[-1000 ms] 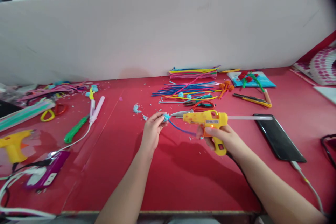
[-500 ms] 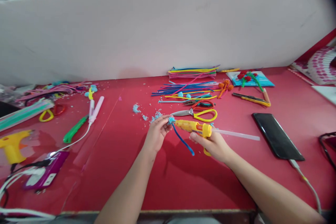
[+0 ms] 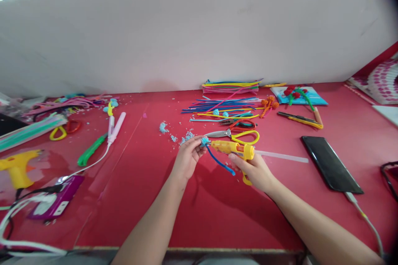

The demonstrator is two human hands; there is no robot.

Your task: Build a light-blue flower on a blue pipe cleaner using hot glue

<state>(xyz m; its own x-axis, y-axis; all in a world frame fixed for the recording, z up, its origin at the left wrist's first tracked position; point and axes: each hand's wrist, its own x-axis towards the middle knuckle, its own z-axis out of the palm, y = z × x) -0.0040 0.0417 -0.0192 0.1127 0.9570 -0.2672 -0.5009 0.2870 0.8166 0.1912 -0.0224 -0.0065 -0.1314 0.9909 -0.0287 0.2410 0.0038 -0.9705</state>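
My left hand (image 3: 189,155) pinches a small light-blue fuzzy pompom (image 3: 205,141), from which a dark-blue pipe cleaner (image 3: 220,163) curves down to the right. Wrapped round the handle of a yellow glue gun (image 3: 230,147) is my right hand (image 3: 255,172). The gun's nozzle points left and is at the pompom; whether it touches cannot be made out. A clear glue stick (image 3: 282,156) shows to the right of the gun. Just beyond lie scissors (image 3: 245,136) with yellow and red handles, and light-blue fuzz clippings (image 3: 187,136).
Pipe cleaners (image 3: 224,105) lie in piles at the back, beside orange pieces (image 3: 269,105). A phone (image 3: 331,164) with a cable rests at right. On the left are another glue gun (image 3: 19,169), a purple power strip (image 3: 58,201) and a pink hot iron (image 3: 117,127). A white partition (image 3: 174,33) stands behind.
The dark-blue pipe cleaner's free end has swung slightly up and to the right. Both hands keep their grips, with the nozzle still at the pompom. The whole view has shifted a little.
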